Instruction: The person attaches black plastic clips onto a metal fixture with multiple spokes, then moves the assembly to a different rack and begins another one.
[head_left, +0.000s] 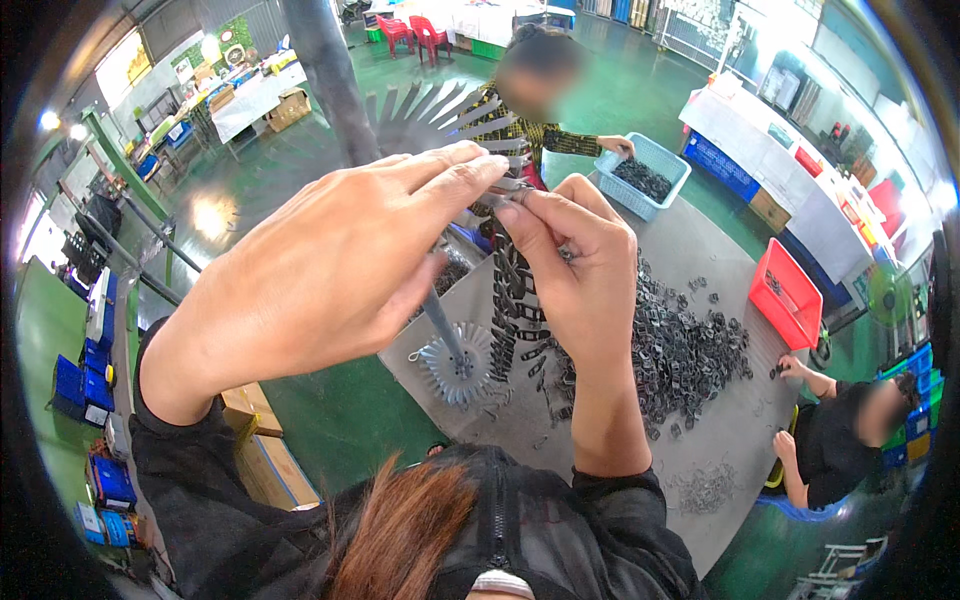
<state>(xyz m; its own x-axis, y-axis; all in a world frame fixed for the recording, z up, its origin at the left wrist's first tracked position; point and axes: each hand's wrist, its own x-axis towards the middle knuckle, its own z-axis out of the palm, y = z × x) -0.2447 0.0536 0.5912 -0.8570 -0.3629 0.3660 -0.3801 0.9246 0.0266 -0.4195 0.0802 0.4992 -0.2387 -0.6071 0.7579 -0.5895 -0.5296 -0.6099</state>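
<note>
A large wheel of flat metal prongs (425, 112) fans out around an upright grey pole in front of me. My left hand (330, 240) reaches over it, fingers together, the fingertips pressed on a prong end; its underside is hidden. Beside those fingertips, my right hand (585, 250) pinches a small metal-and-dark piece (514, 190) between thumb and forefinger, too small to name. Below hang strings of black clips (512, 310) in rows. A smaller pronged wheel (455, 362) sits lower on a thin rod.
A grey table (720, 270) carries a heap of small black parts (680, 370) and a scatter of thin metal bits (705, 488). A person reaches into a light-blue basket (645, 175) at the far side. Another person sits at the right, near a red tray (787, 295).
</note>
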